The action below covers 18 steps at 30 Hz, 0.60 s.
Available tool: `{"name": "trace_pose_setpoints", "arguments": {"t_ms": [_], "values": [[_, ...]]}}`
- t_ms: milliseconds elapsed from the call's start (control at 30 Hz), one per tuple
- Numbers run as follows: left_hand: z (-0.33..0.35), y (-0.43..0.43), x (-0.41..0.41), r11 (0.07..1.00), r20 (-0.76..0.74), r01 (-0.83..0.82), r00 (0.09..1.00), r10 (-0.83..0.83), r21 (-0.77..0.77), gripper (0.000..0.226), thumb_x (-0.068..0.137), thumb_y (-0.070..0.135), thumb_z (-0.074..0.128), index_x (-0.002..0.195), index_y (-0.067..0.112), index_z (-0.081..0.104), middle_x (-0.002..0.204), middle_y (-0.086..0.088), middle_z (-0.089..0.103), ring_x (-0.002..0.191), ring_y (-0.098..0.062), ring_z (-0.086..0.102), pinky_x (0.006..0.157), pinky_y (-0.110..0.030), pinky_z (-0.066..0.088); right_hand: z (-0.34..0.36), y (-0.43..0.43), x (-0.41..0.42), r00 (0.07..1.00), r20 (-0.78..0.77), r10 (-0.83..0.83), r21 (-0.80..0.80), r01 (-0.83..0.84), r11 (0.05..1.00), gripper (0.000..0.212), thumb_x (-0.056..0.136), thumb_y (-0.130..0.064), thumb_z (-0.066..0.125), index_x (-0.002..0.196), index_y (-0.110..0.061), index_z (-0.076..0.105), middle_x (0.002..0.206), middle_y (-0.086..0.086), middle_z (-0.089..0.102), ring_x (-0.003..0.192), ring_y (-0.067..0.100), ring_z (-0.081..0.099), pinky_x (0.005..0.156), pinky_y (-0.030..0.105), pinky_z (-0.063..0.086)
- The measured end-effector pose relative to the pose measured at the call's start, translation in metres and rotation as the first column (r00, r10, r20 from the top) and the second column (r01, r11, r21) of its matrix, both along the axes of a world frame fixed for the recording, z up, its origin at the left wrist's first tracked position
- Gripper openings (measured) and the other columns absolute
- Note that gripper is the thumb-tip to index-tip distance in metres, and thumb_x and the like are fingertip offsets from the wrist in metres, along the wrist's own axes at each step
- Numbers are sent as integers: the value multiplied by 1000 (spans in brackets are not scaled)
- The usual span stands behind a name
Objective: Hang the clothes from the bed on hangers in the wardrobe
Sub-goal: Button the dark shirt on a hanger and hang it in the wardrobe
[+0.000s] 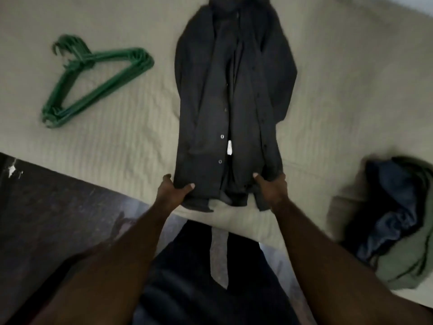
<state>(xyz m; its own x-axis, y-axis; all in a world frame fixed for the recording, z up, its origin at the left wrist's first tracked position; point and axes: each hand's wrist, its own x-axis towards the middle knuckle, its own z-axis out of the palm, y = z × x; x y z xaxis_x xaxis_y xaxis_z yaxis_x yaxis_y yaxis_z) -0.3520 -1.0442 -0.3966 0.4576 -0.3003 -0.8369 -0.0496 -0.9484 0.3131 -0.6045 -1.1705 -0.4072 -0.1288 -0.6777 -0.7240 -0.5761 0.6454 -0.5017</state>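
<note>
Shirt: dark shirt (232, 97), button-up, spread lengthwise on the bed (117, 141), collar at the far end, hem at the near edge; front open, white label (229, 147) showing inside.
Left hand: left hand (174, 192) at the shirt's near-left hem corner, pinching the cloth, thumb on top, fingers tucked under.
Right hand: right hand (271, 188) at the shirt's near-right hem corner, same pinch, thumb on top.
Reason for hold: probably a two-corner grip to tug the body straight and flat, or to lift it whole; cannot tell which.
Hangers: green hangers (93, 83), stacked, left of the shirt and well apart, hooks turned away from it; likely parked there within reach.
Other clothes: pile of clothes (403, 221), blue and olive, crumpled, right of the shirt's hem end, well apart; seemingly waiting their turn.
Floor: dark floor (46, 207), near-left of the shirt, beyond the bed edge.
Wardrobe: not in view.
Progress: early, by the look; no hanger in the shirt yet.
Next move: likely a reach to the collar end, hanger into the shoulders.
</note>
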Motion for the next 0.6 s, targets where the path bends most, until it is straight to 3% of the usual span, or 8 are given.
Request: {"name": "trace_pose_setpoints", "arguments": {"t_ms": [67,133,200,267,367,433,533,600], "values": [[-18,5,-6,997,-38,-62,997,61,-42,85,73,43,82,139,8,41,130,-8,58,116,-29,58,90,-36,53,-23,1,-4,973,6,-232,54,232,971,98,69,-45,85,145,-9,35,141,8,52,125,28,54,103,44,47],[-31,7,-12,974,-106,-211,974,202,-83,71,73,38,83,128,6,52,119,-3,64,106,-23,64,78,-31,56,-44,-2,-14,910,36,-413,132,406,904,115,64,-49,86,152,-21,18,148,10,44,127,32,51,98,51,50],[-40,4,-18,932,-194,-351,924,329,-93,53,77,28,82,119,5,61,109,-4,69,98,-21,68,78,-32,57,-60,-7,-24,869,112,-482,203,455,867,100,69,-38,86,147,-30,24,140,7,53,114,29,60,78,42,57],[-42,0,-22,915,-221,-390,906,362,-101,38,80,18,78,114,6,65,100,-4,71,91,-19,68,76,-30,56,-67,-12,-29,899,177,-400,219,361,907,62,80,-21,80,130,-24,44,122,6,65,93,24,66,59,30,53],[-36,-9,-23,894,-188,-426,898,399,-140,29,81,5,71,109,5,65,103,-11,70,91,-27,67,80,-35,56,-66,-22,-35,954,139,-266,162,243,956,20,84,-10,74,96,-15,60,98,12,66,76,23,60,58,29,47],[-21,-14,-13,892,-150,-413,909,389,-186,25,82,-1,67,106,6,64,98,-11,69,93,-31,65,79,-37,56,-58,-31,-42,980,52,-191,51,189,981,13,81,-11,75,88,-12,64,91,11,67,79,23,60,62,32,49],[21,-20,16,942,25,-241,967,254,-234,14,83,5,70,87,13,59,83,-4,64,84,-27,63,65,-30,52,-15,-52,-59,985,-63,-160,-130,151,980,15,79,-18,73,87,-8,66,83,10,65,75,21,59,61,33,48],[58,-24,38,958,168,-111,973,160,-266,16,82,13,74,85,15,58,81,-3,62,79,-24,63,59,-28,47,34,-66,-63,982,-183,-53,-294,-4,956,20,84,-26,67,87,-8,60,80,7,61,74,21,56,63,34,42]]}}
